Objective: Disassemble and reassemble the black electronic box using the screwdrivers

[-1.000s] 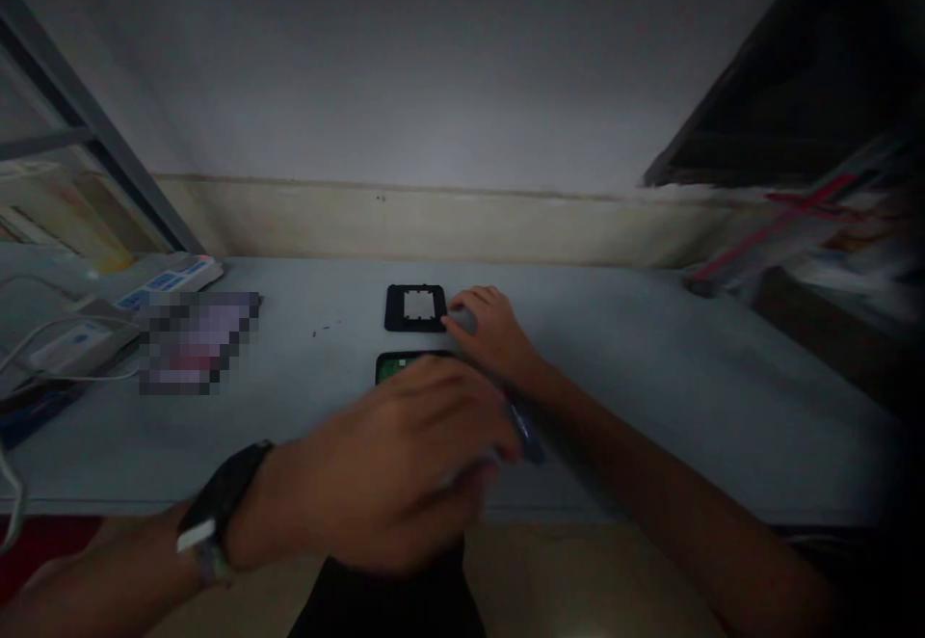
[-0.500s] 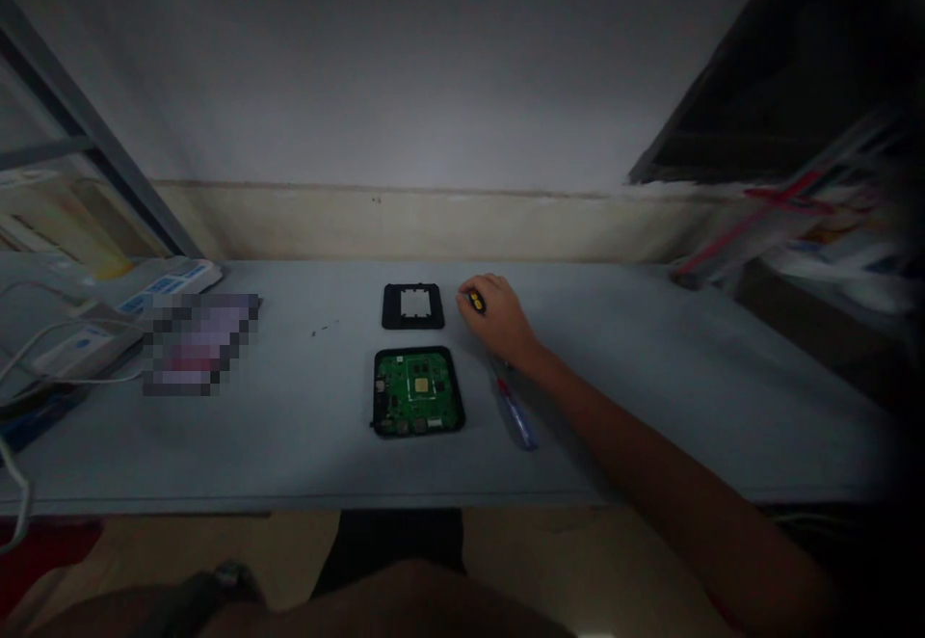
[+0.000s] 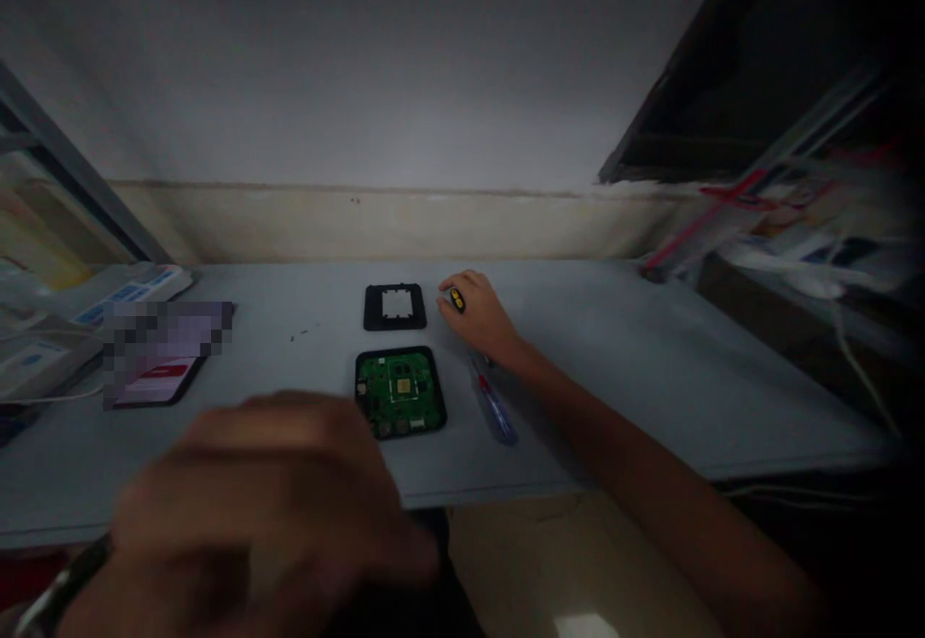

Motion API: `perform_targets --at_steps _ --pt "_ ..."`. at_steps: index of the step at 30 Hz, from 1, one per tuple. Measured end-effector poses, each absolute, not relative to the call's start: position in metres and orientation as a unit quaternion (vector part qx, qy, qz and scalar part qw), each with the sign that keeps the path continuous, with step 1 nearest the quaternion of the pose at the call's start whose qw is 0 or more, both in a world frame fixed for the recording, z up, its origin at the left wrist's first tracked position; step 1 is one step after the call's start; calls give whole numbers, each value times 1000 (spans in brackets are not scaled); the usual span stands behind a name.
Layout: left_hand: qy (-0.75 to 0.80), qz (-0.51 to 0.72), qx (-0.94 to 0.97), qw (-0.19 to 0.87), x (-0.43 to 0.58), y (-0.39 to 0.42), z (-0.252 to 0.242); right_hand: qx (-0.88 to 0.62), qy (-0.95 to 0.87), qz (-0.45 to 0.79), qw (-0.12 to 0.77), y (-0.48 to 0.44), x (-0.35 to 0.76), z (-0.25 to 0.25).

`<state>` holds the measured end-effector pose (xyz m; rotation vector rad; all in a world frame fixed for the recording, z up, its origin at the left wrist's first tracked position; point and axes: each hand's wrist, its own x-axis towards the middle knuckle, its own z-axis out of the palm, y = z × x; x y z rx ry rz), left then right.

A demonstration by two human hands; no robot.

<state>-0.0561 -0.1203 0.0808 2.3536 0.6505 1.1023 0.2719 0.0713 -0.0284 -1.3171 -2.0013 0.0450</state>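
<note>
My right hand [image 3: 481,310] rests toward the back of the table, fingers curled round a small black-and-yellow object [image 3: 457,300]. Only one end of that object shows, so its kind is hidden. Just left of this hand lies a black square cover [image 3: 374,310] with a pale metal plate on it. Nearer to me is an open black case holding a green circuit board [image 3: 426,392]. A screwdriver with a clear blue handle [image 3: 497,413] lies beside the case, below my right wrist. My left hand [image 3: 267,493] looms close to the camera, blurred, its fingers unclear.
On the left, a phone [image 3: 166,378], partly pixelated, lies by a white power strip [image 3: 134,296] and cables. A clear bag with a red edge [image 3: 712,214] leans at the right end. The wall runs along the table's back edge.
My left hand has risen from below the table edge into the near foreground. The view has turned slightly right. My right hand keeps its place beside the cover, holding the black-and-yellow object.
</note>
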Motion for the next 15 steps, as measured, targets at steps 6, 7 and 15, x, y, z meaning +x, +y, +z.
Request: perform_targets --at_steps 6,7,15 --pt "415 387 771 289 -20 17 64 -507 -782 30 361 77 276 -32" --pt "450 370 765 275 -20 36 53 -506 -782 31 361 78 278 -32" --pt "577 177 795 58 -10 83 0 -484 -815 14 319 79 281 -32"
